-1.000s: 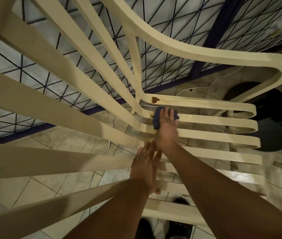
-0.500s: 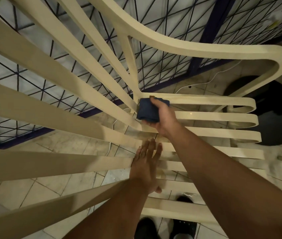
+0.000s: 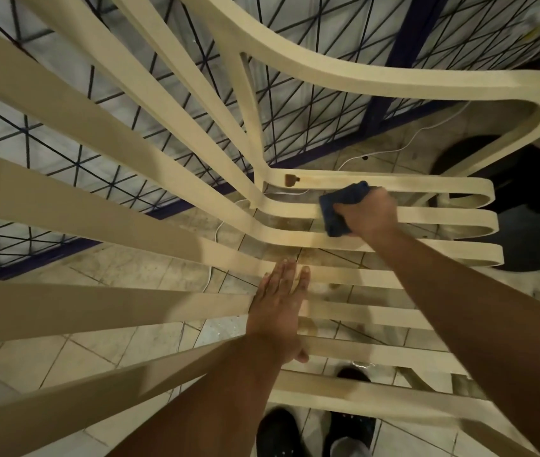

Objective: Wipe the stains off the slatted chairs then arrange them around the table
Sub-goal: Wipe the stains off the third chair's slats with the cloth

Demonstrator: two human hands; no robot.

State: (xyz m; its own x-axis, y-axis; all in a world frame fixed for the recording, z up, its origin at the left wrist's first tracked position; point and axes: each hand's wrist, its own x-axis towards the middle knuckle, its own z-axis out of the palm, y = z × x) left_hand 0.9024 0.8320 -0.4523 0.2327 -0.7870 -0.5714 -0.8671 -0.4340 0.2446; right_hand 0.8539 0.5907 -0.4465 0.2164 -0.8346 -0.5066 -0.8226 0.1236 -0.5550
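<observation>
A cream slatted chair (image 3: 427, 222) fills the view from above, its seat slats running left to right. My right hand (image 3: 369, 214) presses a folded dark blue cloth (image 3: 341, 206) onto the far seat slats. A brown stain (image 3: 290, 180) sits on the farthest slat, left of the cloth, with a faint rusty smear beside it. My left hand (image 3: 278, 311) lies flat, fingers together and extended, on the middle slats, holding nothing.
A dark blue metal grille (image 3: 311, 103) stands beyond the chair. Below is a dirty tiled floor (image 3: 150, 268) with a thin white cable (image 3: 394, 150). A round black base (image 3: 532, 232) sits at the right. My dark shoes (image 3: 282, 430) show at the bottom.
My right hand carried the cloth first left to the slat bend, then right along the far slats, uncovering the brown stain. My left hand stayed flat on the middle slats.
</observation>
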